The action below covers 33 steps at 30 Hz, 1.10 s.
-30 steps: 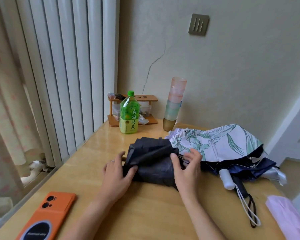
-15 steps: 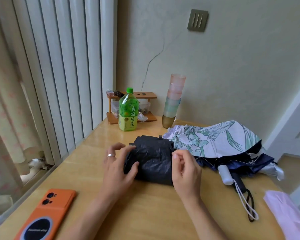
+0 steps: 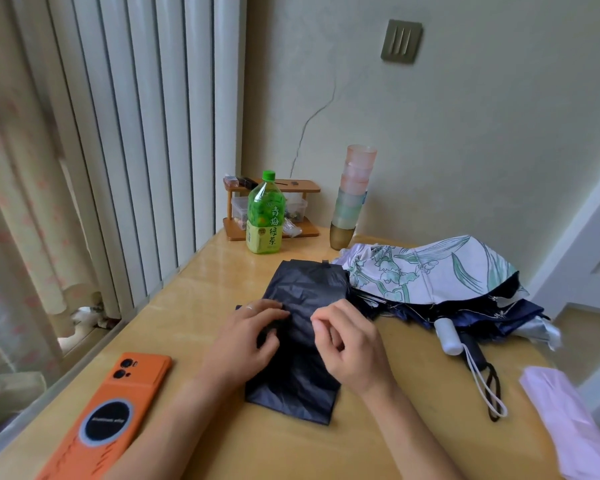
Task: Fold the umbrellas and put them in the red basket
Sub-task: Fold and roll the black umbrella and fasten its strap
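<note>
A black folded umbrella cloth (image 3: 305, 341) lies flat on the wooden table (image 3: 194, 299), stretched toward me. My left hand (image 3: 246, 337) rests on its left middle with fingers laid out across the fabric. My right hand (image 3: 354, 344) sits on its right side, fingers curled and pinching a fold of the black cloth. Behind and to the right lies a white floral umbrella (image 3: 430, 271) over a navy umbrella (image 3: 506, 313), half collapsed, with a white handle (image 3: 447, 336) and a black handle (image 3: 477, 355) pointing toward me. No red basket is in view.
An orange phone (image 3: 111, 410) lies at the front left. A green tea bottle (image 3: 265, 216), a small wooden rack (image 3: 291, 230) and a stack of cups (image 3: 352, 199) stand at the back by the wall. Pink fabric (image 3: 568, 427) lies at the table's right edge.
The black cloth has gone from a bunched lump to a longer flat strip reaching toward me. Both hands have drawn together on its middle, and the right fingers have curled in.
</note>
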Tool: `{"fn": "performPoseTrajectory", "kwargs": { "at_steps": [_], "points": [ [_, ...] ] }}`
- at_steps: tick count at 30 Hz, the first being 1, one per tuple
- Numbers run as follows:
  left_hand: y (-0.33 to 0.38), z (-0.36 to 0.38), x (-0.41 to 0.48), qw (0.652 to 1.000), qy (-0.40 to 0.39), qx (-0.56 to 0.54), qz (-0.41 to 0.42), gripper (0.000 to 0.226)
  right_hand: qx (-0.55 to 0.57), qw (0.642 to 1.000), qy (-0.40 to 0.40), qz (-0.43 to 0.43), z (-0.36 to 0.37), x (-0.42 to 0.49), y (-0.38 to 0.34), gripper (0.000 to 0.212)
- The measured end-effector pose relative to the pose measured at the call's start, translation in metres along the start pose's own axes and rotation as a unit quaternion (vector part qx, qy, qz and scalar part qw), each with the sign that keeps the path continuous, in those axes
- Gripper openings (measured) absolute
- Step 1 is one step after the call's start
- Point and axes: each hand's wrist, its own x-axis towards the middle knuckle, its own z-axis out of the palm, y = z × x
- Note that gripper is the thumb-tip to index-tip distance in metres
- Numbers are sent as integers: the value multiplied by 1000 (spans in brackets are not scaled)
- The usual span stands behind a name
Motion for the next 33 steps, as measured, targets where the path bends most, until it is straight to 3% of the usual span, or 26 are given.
{"fn": "performPoseTrajectory", "kwargs": {
  "at_steps": [5,9,14,17,20,23,26,28,30,33],
  "points": [
    [-7,14,-3,994,-20,107,0,60,-105,992,-69,-15,18,-13,11,13],
    [4,11,-4,989,-7,150,1,74,-183,970,-146,66,35,-17,37,44],
    [3,16,-6,983,-36,179,10,42,-229,927,-273,112,52,-7,59,71],
    [-6,20,-8,977,-82,195,-11,54,-233,909,-323,122,53,9,67,69],
    [0,15,-7,970,-136,200,-27,67,-235,906,-332,119,52,13,67,58],
    [5,9,-10,976,-148,146,-66,56,-224,928,-277,112,50,3,59,58],
    [7,0,-15,985,-22,92,-147,37,-159,971,-165,66,43,-8,35,51],
    [6,-8,-19,971,30,92,-218,27,-84,987,-137,14,33,-18,12,39],
    [2,-11,-24,962,14,94,-256,25,-42,981,-191,-13,21,-28,-13,39],
    [1,-15,-32,965,11,93,-246,24,-72,952,-298,-11,12,-43,-32,49]
  ]
}}
